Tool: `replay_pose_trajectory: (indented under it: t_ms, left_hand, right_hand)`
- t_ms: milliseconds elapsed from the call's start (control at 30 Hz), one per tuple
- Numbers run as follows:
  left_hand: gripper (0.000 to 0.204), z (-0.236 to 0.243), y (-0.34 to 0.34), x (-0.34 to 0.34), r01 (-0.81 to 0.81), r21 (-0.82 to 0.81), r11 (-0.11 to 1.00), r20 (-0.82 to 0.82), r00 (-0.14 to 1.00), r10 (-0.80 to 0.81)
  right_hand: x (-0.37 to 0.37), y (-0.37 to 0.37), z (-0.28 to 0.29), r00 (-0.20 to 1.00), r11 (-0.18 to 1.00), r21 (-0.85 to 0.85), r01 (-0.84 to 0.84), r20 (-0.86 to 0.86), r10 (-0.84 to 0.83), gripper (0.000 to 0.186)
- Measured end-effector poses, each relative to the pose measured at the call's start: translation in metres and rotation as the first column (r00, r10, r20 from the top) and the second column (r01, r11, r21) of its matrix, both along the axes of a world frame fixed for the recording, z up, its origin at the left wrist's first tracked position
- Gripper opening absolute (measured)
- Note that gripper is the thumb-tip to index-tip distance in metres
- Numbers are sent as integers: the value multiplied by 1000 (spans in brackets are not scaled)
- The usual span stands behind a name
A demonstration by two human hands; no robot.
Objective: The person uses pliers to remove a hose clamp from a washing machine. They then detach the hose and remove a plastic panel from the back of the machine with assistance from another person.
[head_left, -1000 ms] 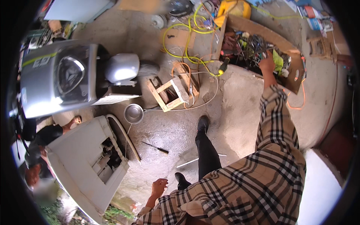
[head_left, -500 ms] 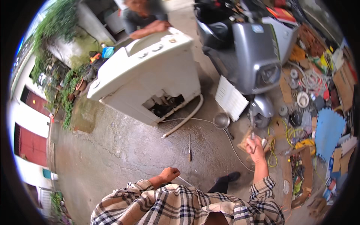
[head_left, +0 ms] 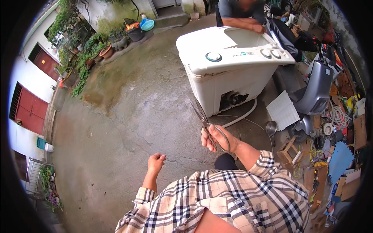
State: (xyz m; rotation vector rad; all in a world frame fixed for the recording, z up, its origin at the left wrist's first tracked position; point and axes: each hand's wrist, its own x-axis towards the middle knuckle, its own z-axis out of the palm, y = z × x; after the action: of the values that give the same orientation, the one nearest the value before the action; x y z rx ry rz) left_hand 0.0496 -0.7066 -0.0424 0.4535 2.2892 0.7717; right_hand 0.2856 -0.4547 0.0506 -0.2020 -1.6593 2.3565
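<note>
In my right hand (head_left: 218, 138) is a pair of metal scissors (head_left: 201, 115), its blades pointing up and away and its loop handles by my fingers and palm. The blades overlap the view of a white twin-tub washing machine (head_left: 233, 77); I cannot tell that they touch it. A dark, ragged opening (head_left: 233, 100) shows low in the machine's side, with a pale hose (head_left: 248, 112) beside it. My left hand (head_left: 156, 161) hangs over the concrete to the left, fingers curled, no object visible in it.
Another person's forearms (head_left: 248, 26) rest on the machine's far rim. Right of it are a white panel (head_left: 283, 110), a metal pan (head_left: 271, 127), a grey scooter (head_left: 316, 89) and a wooden frame (head_left: 287, 150). Cardboard, cables and parts clutter the right. Potted plants (head_left: 105, 51) line the far left.
My right hand has brought the scissors from the right-hand clutter to in front of the machine. My left hand has moved forward and left. The view has swung left.
</note>
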Motion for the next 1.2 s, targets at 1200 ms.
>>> replay_pose_trajectory:
  t_ms: [1200]
  left_hand:
    - [22,52,704,-98,622,265,-736,-546,-532,-647]
  right_hand:
    - [-284,251,71,-170,-193,-84,978,225,-959,69]
